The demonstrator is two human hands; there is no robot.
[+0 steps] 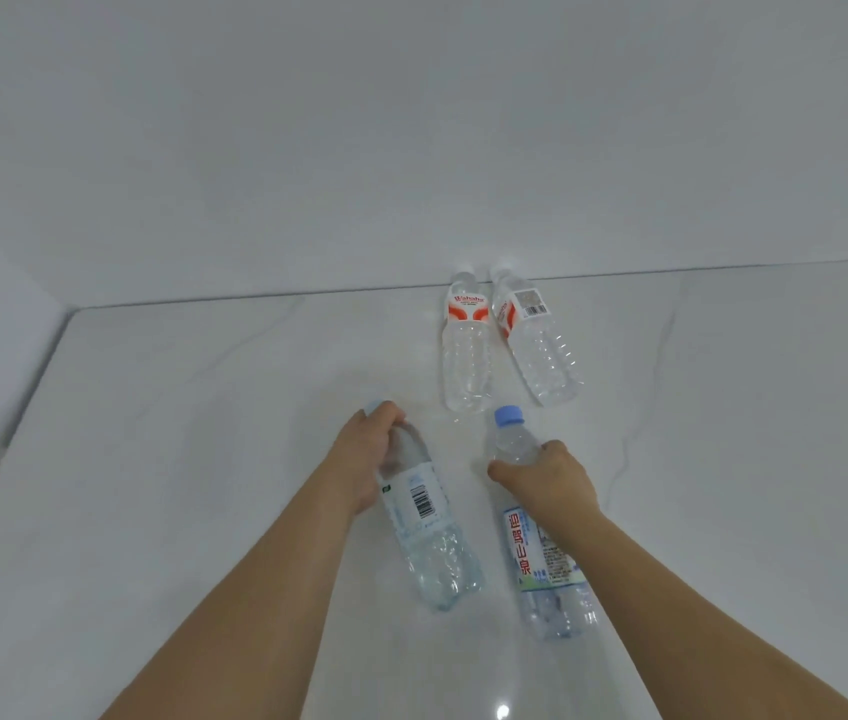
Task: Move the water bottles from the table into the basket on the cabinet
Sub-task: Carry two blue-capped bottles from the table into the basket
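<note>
A single head-worn wide-angle view looks forward and steeply down onto the white counter [204, 407], close enough that both forearms enter from the bottom edge. It faces the plain wall [411, 122] behind the counter's far edge. The lens seems to bend straight lines near the frame's borders.
</note>
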